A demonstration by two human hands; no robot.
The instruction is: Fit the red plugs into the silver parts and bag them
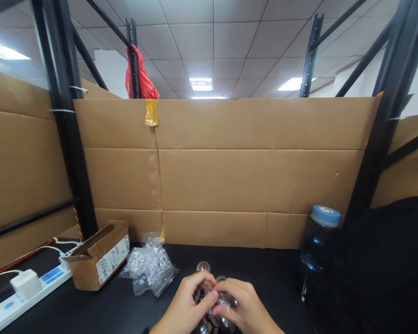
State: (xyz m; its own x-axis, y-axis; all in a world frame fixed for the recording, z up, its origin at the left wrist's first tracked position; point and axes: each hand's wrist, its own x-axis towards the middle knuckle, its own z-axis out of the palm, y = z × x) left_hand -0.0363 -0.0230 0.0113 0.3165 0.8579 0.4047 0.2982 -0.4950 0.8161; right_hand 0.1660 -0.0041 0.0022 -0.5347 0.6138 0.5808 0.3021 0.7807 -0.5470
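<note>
My left hand and my right hand meet low in the middle of the view, just above the black table. Their fingers are curled and pinched together around a small shiny piece in clear plastic; its kind is largely hidden by the fingers. Below and between the hands lie several shiny round metal pieces, partly covered. One round metal disc with a red centre shows just beyond my left fingertips.
Crumpled clear plastic bags lie left of my hands, beside an opened cardboard box. A white power strip with a plugged-in charger sits far left. A blue-lidded clear jar stands right, near black fabric. Cardboard panels wall the back.
</note>
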